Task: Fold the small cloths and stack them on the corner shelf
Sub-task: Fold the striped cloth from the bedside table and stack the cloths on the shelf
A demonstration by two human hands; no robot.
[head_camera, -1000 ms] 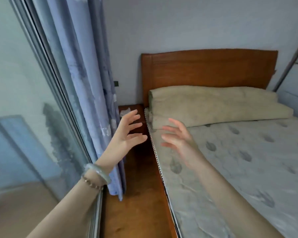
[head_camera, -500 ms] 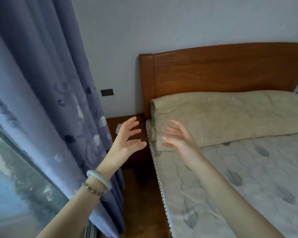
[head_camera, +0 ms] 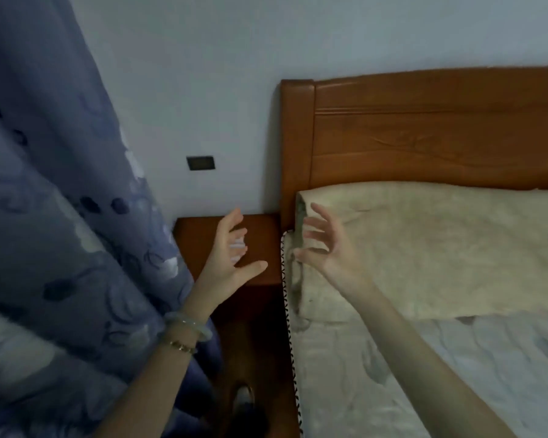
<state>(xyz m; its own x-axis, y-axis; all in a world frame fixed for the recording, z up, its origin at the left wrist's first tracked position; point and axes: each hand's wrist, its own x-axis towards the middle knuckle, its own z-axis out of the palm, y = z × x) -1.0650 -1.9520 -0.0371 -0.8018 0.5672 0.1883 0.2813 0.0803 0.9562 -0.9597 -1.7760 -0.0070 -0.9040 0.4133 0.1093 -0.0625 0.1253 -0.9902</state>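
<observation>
A small white cloth lies on the wooden corner shelf between the curtain and the bed; my left hand covers most of it. My left hand hovers above the shelf with fingers spread and empty; a pale bangle and a bracelet sit on that wrist. My right hand is raised beside it, over the left end of the pillow, fingers spread and loosely bent, holding nothing. Both palms face each other a short way apart.
A blue patterned curtain hangs close on the left. The bed with a beige pillow and wooden headboard fills the right. A narrow strip of wooden floor runs between them; a foot shows below.
The view has moved closer to the corner shelf and the headboard. Both hands have advanced towards the shelf, staying empty with fingers spread.
</observation>
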